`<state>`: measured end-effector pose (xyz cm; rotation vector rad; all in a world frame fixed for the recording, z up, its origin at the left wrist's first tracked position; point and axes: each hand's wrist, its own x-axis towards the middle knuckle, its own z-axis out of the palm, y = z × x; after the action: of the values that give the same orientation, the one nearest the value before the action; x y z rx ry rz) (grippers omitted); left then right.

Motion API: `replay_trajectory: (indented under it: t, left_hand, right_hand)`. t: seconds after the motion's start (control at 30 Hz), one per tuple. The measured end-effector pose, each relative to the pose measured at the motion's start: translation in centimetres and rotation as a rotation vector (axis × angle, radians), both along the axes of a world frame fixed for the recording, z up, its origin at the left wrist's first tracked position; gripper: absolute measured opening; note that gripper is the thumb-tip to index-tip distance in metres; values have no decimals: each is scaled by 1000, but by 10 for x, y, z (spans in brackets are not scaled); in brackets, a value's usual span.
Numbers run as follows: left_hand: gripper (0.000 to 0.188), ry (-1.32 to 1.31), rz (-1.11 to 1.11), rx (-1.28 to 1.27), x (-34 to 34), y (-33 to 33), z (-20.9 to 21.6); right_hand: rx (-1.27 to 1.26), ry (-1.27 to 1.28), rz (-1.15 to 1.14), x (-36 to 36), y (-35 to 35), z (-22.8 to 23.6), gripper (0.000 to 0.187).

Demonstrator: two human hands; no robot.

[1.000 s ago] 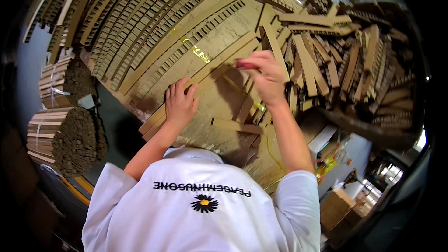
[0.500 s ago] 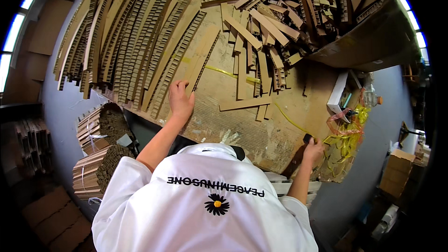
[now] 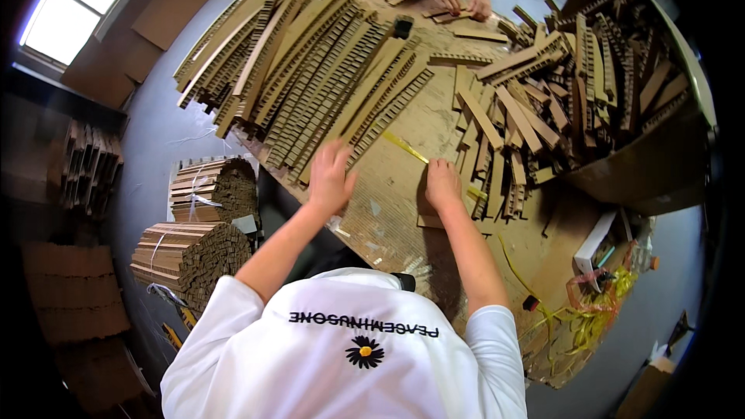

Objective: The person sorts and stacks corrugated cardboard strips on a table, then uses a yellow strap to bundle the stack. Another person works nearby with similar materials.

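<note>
Long honeycomb cardboard strips (image 3: 334, 70) lie side by side in a wide row at the left of the worktable. At their near ends is my left hand (image 3: 332, 178), fingers stretched over the edge and thumb apart, holding nothing that shows. My right hand (image 3: 444, 184) is in the middle of the table, fingers curled at the end of a flat yellow strap (image 3: 406, 147); the fingertips are partly hidden. The strap runs from there toward the row of strips. A small black block (image 3: 531, 302) lies by another length of yellow strap to the right.
Short cardboard strips (image 3: 516, 120) are heaped by a large carton (image 3: 644, 174). Across the table, another person's hands (image 3: 463, 1) handle a strip. Tied bundles (image 3: 190, 256) stand at the left. Tangled yellow strap (image 3: 597, 310) lies at the right corner. A black object (image 3: 402, 27) rests on the row.
My right hand has left the black block and moved left to the yellow strap. My left hand stays by the strip ends. The view has turned, and another person's hands now show.
</note>
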<state>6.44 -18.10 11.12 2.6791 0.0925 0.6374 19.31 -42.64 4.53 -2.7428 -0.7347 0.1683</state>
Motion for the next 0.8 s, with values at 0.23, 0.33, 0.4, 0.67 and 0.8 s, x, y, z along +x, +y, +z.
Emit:
replay_trajectory:
  t: [0.23, 0.33, 0.4, 0.67, 0.8]
  left_hand:
    - [36, 224, 215, -218, -177, 44, -41]
    - [33, 302, 371, -378, -194, 86, -39]
    - [32, 266, 359, -419, -192, 122, -41]
    - [30, 218, 381, -546, -216, 325, -74]
    - [23, 111, 599, -298, -216, 459, -32]
  right_hand:
    - [-143, 190, -49, 22, 24, -8, 19]
    - [123, 358, -218, 26, 42, 13, 19]
    - [591, 876, -446, 36, 47, 37, 21]
    - [1299, 830, -365, 63, 80, 197, 20]
    - [1093, 656, -305, 46, 111, 287, 15]
